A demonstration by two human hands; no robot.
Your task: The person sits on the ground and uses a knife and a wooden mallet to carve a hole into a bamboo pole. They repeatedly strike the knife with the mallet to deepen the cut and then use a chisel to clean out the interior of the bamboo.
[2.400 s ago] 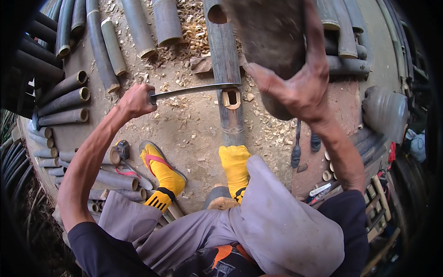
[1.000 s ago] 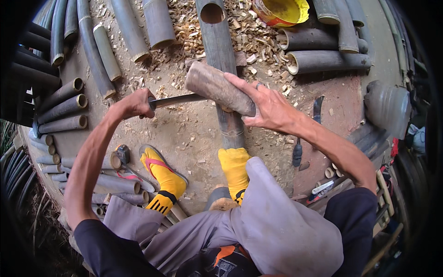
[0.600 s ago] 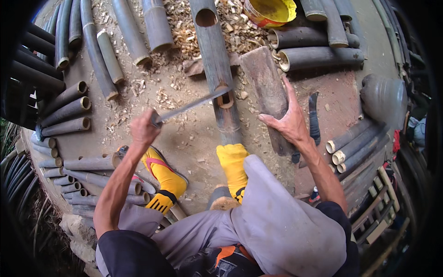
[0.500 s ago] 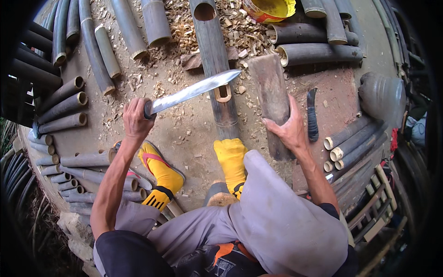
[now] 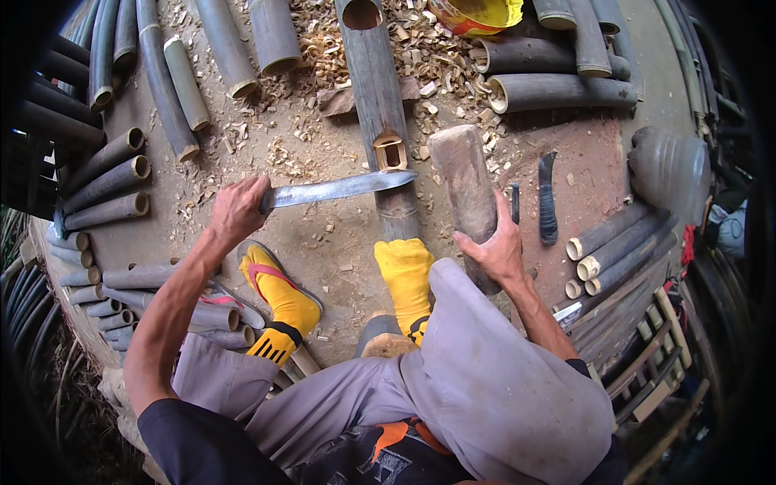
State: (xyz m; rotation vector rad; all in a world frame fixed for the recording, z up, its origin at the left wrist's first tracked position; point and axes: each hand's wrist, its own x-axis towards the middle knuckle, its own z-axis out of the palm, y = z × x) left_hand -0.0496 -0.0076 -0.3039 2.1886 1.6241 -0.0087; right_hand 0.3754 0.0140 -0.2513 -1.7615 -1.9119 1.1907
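My left hand [image 5: 240, 205] is closed round the handle of a machete [image 5: 331, 189]. Its blade lies crosswise over a thick bamboo tube [image 5: 373, 89], at the near edge of a squarish hole [image 5: 391, 152] cut in the wall. My right hand [image 5: 495, 249] grips a worn wooden block [image 5: 465, 178], held just right of the tube and the blade's tip. My foot in a yellow sock [image 5: 402, 279] rests on the tube's near end. A reddish chunk [image 5: 338, 102] lies under the tube farther off.
Wood chips [image 5: 323, 36] cover the far ground. A dark curved tool [image 5: 548, 200] lies to the right, near a large plastic bottle [image 5: 669, 174]. Bamboo pieces [image 5: 562, 93] are stacked at far right, with more at left [image 5: 109, 210]. A yellow bucket [image 5: 477, 14] stands at the back.
The machete has come down and toward me, from above the hole to its near edge, its blade now more level. The wooden block has dropped slightly nearer to me.
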